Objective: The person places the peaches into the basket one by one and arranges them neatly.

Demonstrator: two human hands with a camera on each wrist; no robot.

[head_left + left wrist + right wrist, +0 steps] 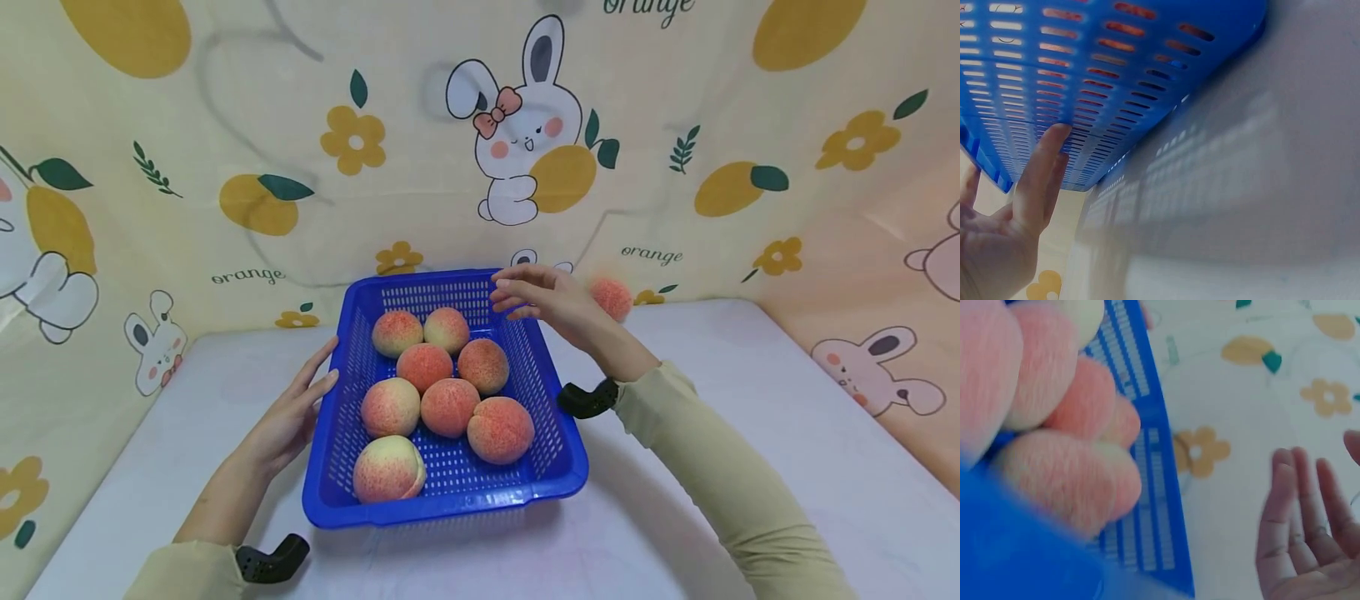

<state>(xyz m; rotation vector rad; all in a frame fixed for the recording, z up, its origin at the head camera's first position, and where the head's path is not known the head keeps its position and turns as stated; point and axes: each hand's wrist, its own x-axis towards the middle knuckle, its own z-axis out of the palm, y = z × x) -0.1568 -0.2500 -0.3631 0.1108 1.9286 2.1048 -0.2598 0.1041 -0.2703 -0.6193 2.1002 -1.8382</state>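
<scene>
A blue plastic basket (444, 510) with slotted walls stands on the white table and holds several peaches (500, 430), red and pale yellow. My left hand (281, 429) is at the basket's left side. In the left wrist view, straight fingers (1040, 169) of that hand touch the slotted outer wall. Above the basket's back right corner is my right hand (546, 300), its fingers loosely bent and nothing held. The right wrist view shows the right hand (1313, 550) with spread fingers, apart from the basket and the peaches (1054, 475) in it.
Another peach (611, 299) lies outside the basket, beyond the right hand at the table's back edge. Behind the white table (697, 358) hangs a cream cloth (420, 208) printed with rabbits, flowers and oranges. Each wrist carries a black device (588, 400).
</scene>
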